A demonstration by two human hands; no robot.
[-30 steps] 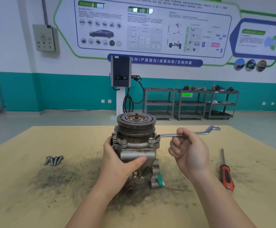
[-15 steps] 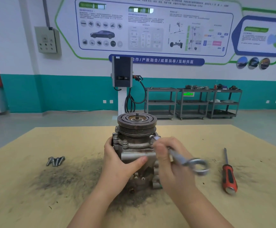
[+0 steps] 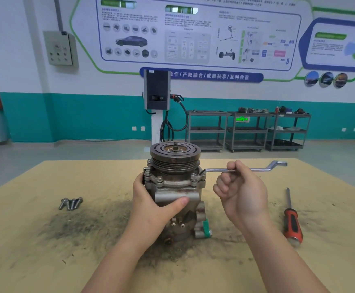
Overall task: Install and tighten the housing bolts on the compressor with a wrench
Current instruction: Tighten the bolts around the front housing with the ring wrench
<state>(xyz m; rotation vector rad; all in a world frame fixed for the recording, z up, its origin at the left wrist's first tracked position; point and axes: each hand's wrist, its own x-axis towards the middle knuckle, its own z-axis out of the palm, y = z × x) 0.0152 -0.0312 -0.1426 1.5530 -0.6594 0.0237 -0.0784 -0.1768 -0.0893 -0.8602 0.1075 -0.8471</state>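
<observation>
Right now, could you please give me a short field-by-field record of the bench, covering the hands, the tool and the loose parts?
left hand: grips the compressor body
right hand: holds the offset ring wrench mid-shaft
wrench head: seated on a housing bolt at the right flange
loose bolts: clustered left of the compressor
screwdriver: lying at right, untouched
table: tan board, dark grime around the compressor

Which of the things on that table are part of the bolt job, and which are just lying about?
In the job:
compressor, gripped by the left hand
wrench, held by the right hand
loose bolts, probably waiting

Lying about:
screwdriver
table
</observation>
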